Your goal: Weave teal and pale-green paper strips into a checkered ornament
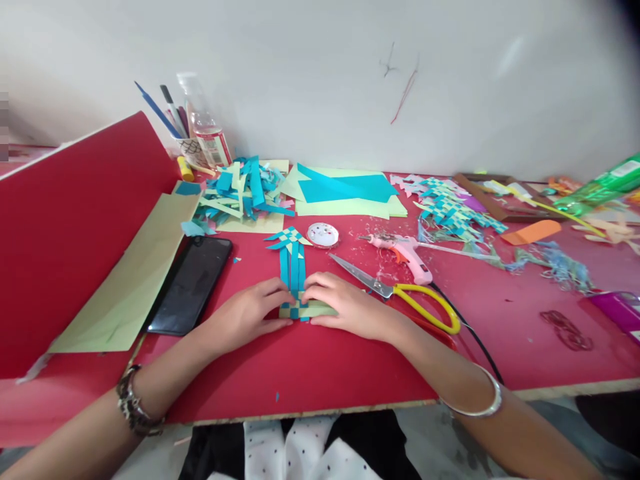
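A small weave of blue and pale-green paper strips (295, 311) lies flat on the red table in front of me, with long blue strips running away from me. My left hand (253, 308) holds its left edge between thumb and curved fingers. From the right, my right hand (337, 303) grips the same weave, its fingers over the strips and its thumb at the near edge. Just beyond, at the far end of the blue strips, sits a woven checkered piece (290, 237) with pointed ends. My palms hide part of the pale-green strips.
Scissors (387, 288) and a pink glue gun (400, 250) lie right of my hands; a black phone (193, 287) lies left. A round white lid (323, 235), paper scraps (245, 190), paper sheets (345, 190) and finished weaves (450, 207) are farther back. A red board (90, 233) stands at left.
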Demonstrator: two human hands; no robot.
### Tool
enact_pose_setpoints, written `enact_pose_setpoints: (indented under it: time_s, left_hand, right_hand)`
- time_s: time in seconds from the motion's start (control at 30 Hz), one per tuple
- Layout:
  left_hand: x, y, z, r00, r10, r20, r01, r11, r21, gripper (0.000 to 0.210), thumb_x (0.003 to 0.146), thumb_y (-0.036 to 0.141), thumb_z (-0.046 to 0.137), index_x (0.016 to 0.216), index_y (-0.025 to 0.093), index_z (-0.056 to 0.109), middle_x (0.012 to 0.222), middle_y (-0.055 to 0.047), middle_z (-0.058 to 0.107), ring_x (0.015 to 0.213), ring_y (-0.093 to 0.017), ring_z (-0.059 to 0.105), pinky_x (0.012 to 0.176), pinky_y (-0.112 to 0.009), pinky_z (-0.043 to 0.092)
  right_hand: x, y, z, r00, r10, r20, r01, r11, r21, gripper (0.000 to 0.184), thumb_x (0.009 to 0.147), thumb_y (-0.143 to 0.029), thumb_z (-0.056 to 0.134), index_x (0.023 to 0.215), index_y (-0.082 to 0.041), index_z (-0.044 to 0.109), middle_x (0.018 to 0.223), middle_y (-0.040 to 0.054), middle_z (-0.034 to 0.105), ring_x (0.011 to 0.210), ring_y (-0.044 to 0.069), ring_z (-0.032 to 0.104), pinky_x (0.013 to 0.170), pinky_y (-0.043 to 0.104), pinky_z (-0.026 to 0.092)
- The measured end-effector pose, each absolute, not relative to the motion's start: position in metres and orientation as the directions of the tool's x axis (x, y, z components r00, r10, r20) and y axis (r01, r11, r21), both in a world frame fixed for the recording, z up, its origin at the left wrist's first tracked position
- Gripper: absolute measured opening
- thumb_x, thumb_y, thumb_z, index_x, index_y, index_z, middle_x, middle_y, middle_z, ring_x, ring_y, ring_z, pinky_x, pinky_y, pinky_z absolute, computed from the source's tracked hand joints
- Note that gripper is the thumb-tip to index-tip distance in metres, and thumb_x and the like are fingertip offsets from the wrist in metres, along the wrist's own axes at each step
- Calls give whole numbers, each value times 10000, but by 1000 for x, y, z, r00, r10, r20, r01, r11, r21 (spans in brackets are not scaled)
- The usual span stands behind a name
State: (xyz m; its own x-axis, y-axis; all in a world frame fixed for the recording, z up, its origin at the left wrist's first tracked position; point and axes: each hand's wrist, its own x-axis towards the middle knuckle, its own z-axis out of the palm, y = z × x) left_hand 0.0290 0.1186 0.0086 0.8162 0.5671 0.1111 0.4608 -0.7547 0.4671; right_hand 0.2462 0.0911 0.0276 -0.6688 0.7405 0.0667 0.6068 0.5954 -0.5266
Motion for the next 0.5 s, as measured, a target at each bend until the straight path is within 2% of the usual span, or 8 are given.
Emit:
enact_pose_setpoints:
  time_s: [0.5]
  left_hand:
    - [31,119,8,826,549,129,444,-773,453,141,825,246,494,921,191,581,913,-38,554,794,-140,549,686,-224,420]
  right_hand:
    - [241,89,25,-658,747,90,653,627,-425,213,776,-243,581,971,-161,553,1015,82,524,952,184,503,807,307,432]
